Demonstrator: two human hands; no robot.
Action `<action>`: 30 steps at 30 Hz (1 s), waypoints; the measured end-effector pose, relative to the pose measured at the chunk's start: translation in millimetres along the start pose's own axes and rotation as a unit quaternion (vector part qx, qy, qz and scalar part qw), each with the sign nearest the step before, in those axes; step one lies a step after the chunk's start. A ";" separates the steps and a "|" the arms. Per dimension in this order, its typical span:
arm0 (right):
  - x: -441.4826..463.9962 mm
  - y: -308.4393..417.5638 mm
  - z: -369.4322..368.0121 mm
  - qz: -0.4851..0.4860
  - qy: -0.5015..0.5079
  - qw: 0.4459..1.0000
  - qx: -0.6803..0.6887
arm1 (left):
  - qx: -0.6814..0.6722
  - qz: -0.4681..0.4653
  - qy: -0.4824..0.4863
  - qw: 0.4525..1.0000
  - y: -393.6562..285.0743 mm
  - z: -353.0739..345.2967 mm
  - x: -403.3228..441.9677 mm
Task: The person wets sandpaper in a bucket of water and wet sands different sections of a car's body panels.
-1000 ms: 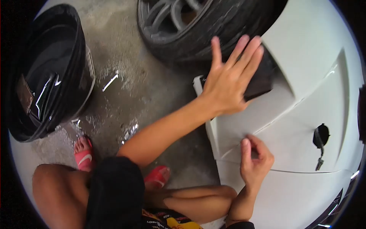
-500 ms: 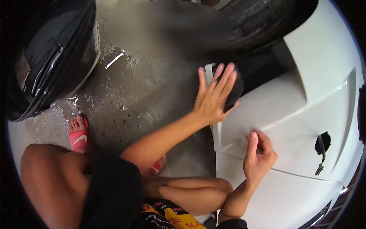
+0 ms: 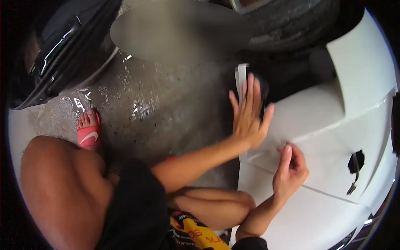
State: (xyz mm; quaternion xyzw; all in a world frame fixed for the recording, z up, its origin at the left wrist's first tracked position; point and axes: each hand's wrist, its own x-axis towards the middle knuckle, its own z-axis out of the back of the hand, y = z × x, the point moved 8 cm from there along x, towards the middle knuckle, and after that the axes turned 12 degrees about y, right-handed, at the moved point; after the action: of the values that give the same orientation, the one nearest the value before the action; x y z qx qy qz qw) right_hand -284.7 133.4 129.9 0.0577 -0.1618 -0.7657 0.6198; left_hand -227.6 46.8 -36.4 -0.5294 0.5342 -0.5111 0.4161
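Left hand [image 3: 248, 125] is spread out beside the white car [image 3: 306, 106] on the right. Right hand [image 3: 292, 173] is curled over it; whether it holds anything, one cannot tell. One plug [image 3: 352, 190] dangles, not joined up.

White curved car panel [image 3: 323, 154], cut off below; black plastic bucket [image 3: 96, 46] and black rubber tyre [image 3: 291, 29], cut off above; grey concrete floor [image 3: 183, 104], partly obscured by an oval blur.

The tub [image 3: 93, 68] sat on the floor [image 3: 187, 121] to my left, past my foot [image 3: 86, 119]. The car [image 3: 308, 106] was on my right, its tire [image 3: 298, 27] ahead. My left hand [image 3: 250, 118] was ahead of my right hand [image 3: 291, 175].
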 end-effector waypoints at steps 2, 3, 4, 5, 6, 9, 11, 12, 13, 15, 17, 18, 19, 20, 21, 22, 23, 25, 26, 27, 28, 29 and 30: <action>11.2 4.5 -5.7 0.018 -0.007 1.000 -0.018 | 0.011 0.038 0.052 0.998 11.8 -12.0 -15.0; 12.0 3.1 -5.3 0.000 -0.003 1.000 -0.026 | 0.012 0.048 0.033 0.998 13.8 -6.1 -0.5; 6.0 0.3 -3.3 -0.029 0.004 0.999 -0.041 | -0.021 0.069 0.009 0.997 11.6 5.4 19.7; 4.2 5.6 -3.2 -0.014 0.005 1.000 -0.026 | -0.040 0.077 -0.001 0.996 8.6 14.8 28.5; -3.0 2.4 -0.3 -0.024 0.009 0.999 -0.020 | -0.061 0.079 -0.014 0.995 4.2 19.2 31.9; 4.1 1.9 -1.9 0.014 0.009 1.000 -0.005 | -0.045 0.069 0.037 0.996 15.5 -5.5 -4.9; 10.2 4.0 -2.6 -0.007 0.014 1.000 0.003 | -0.026 0.046 0.016 0.998 18.4 -2.9 7.7; 5.4 2.4 -1.1 -0.029 0.018 0.999 0.001 | -0.029 0.040 -0.004 0.999 19.0 4.0 22.3; 3.0 3.0 0.0 -0.039 0.012 0.999 0.007 | -0.035 0.035 -0.013 0.999 17.5 13.5 34.5; -3.5 -1.0 2.9 -0.058 0.015 0.998 0.030 | -0.037 0.010 -0.024 0.999 19.4 16.0 31.1; 1.8 2.8 4.7 -0.007 0.003 1.000 0.026 | 0.008 -0.041 0.010 0.999 32.5 -2.8 -7.8; 6.4 6.0 3.6 0.007 0.000 1.000 0.017 | 0.035 -0.069 0.025 0.997 26.5 -2.2 -16.9; 7.5 7.0 2.9 0.015 -0.004 1.000 0.007 | 0.030 -0.097 0.001 0.995 23.4 -1.5 -16.7; 4.9 5.9 3.6 0.014 -0.007 1.000 -0.010 | 0.056 -0.168 -0.013 0.984 16.7 -9.3 -7.7; 3.7 6.3 5.3 0.025 -0.019 0.999 0.007 | 0.077 -0.233 -0.025 0.969 -10.1 2.0 14.4; 0.7 3.4 8.0 0.016 -0.036 0.999 0.029 | 0.097 -0.292 -0.036 0.951 -36.8 13.0 31.5; -3.9 0.9 12.1 0.005 -0.051 0.997 0.049 | 0.123 -0.330 -0.026 0.935 -71.7 20.9 47.2; -11.5 -7.2 22.5 0.014 -0.083 0.995 0.062 | 0.159 -0.391 -0.039 0.906 -112.6 23.5 63.0; -11.3 -8.6 24.1 0.020 -0.080 0.995 0.062 | 0.159 -0.382 -0.020 0.910 -108.8 22.7 62.1; -12.4 -5.7 22.7 0.026 -0.082 0.994 0.065 | 0.157 -0.371 -0.011 0.915 -93.6 23.0 53.0; -10.9 -3.5 21.6 0.034 -0.086 0.993 0.072 | 0.159 -0.364 -0.002 0.918 -69.5 19.1 40.1; -9.6 -3.5 21.2 0.035 -0.087 0.993 0.073 | 0.179 -0.334 0.017 0.925 -22.0 5.1 18.1; -9.6 -2.3 21.2 0.041 -0.077 0.994 0.073 | 0.198 -0.305 0.033 0.931 13.1 -4.5 2.2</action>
State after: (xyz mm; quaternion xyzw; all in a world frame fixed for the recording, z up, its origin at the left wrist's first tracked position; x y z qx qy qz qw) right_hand -290.9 146.8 148.0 0.0367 -0.2665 -0.7281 0.6304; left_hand -234.1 44.1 -48.5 -0.5567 0.2484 -0.7261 0.3181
